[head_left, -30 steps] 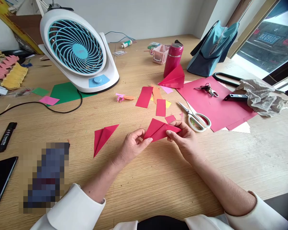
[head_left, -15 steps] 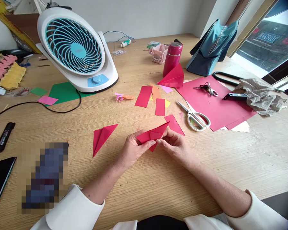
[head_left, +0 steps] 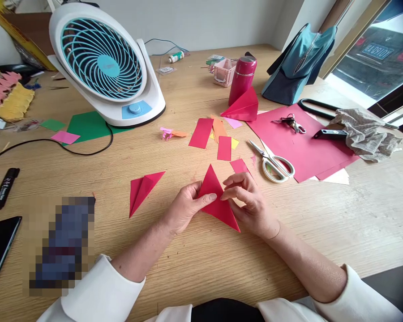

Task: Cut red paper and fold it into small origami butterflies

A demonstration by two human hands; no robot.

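A folded red paper (head_left: 218,206) stands out as a flat triangle, one corner pointing away from me and another down to the right. My left hand (head_left: 188,203) pinches its left edge, thumb on top and fingers beneath. At the paper's right edge is my right hand (head_left: 250,203), its fingers curled and slightly apart; whether its thumb grips the paper is hard to tell. A second folded red piece (head_left: 144,190) lies on the wooden table to the left. Beyond my hands lie red strips (head_left: 200,133) and a small red rectangle (head_left: 225,148).
White-handled scissors (head_left: 272,162) lie right of the strips, beside large red sheets (head_left: 309,152) with keys on them. A fan (head_left: 144,105) stands at the back left, with a red flask (head_left: 242,80) and blue bag (head_left: 289,76) at the back. A black marker (head_left: 5,188) is far left.
The held paper has been turned and now shows a broad flat triangle. My right hand has lifted its fingers from their pinch and spread them a little; my left hand still holds on.
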